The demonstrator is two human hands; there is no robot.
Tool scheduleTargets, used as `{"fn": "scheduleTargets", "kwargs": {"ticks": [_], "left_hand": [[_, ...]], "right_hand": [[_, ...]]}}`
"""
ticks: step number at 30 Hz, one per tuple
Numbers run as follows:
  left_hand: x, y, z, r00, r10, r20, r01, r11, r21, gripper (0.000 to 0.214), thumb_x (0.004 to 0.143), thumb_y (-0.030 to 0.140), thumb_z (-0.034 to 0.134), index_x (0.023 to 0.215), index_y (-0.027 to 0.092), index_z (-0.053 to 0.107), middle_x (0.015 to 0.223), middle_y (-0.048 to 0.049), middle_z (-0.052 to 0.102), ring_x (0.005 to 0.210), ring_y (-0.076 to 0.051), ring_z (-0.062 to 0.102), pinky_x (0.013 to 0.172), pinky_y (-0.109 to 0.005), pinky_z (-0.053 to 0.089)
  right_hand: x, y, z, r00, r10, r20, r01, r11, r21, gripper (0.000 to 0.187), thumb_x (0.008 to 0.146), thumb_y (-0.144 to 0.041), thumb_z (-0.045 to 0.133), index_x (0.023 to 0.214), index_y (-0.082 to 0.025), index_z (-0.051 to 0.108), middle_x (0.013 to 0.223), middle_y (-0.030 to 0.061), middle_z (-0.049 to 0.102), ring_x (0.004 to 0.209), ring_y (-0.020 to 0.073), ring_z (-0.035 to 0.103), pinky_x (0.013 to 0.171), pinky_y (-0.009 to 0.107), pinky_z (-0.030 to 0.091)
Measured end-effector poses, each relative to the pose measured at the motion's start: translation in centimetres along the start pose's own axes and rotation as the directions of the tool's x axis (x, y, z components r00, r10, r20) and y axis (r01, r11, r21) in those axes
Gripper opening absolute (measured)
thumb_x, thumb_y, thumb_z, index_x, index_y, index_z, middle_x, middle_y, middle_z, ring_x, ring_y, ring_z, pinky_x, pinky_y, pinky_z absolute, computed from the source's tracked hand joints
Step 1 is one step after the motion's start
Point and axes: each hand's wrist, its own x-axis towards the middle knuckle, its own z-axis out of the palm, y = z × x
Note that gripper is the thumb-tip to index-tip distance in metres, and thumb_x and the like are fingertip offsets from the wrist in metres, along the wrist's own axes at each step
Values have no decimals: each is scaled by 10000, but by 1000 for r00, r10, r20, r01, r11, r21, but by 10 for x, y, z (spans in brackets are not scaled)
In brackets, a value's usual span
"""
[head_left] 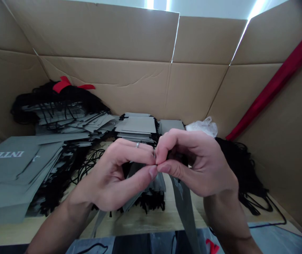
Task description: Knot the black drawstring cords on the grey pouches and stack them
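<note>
My left hand (124,173), with a ring on one finger, is closed in a pinch. My right hand (195,158) pinches too, and the fingertips of both meet in front of me. Whatever lies between the tips is too small to make out. Something dark shows in the hollow of my right hand. Beneath it a grey flat piece with white print (184,204) hangs down past the table edge, seen nearly edge-on; its upper end is hidden. Behind my hands sits a stack of grey flat pieces with black cords (137,125).
Grey pieces lettered INTEX (5,155) lie fanned at left. Behind them rises a black-corded pile (61,109) topped by a red strip (62,84). Black cords (240,169) and a clear plastic bag (203,126) are at right. Cardboard walls (135,77) enclose the table.
</note>
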Motion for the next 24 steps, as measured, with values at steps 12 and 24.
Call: {"fn": "scheduleTargets", "kwargs": {"ticks": [12,24], "left_hand": [[-21,6,-4,993,69,-92,-71,997,-18,266,962,113,710,1123,320,753,780,18,723,667,-156,661,653,-303,597],[-7,-4,-3,997,-58,44,60,997,-50,253,1106,280,614,877,230,708,723,39,647,662,-90,586,616,-180,489]], "right_hand": [[-1,11,13,1000,-31,-1,30,959,281,224,881,-178,932,997,-172,741,857,14,725,720,111,676,618,207,529],[6,9,3,995,-95,-40,100,985,140,222,823,-121,970,976,-141,810,880,10,766,745,92,724,671,160,600]]}}
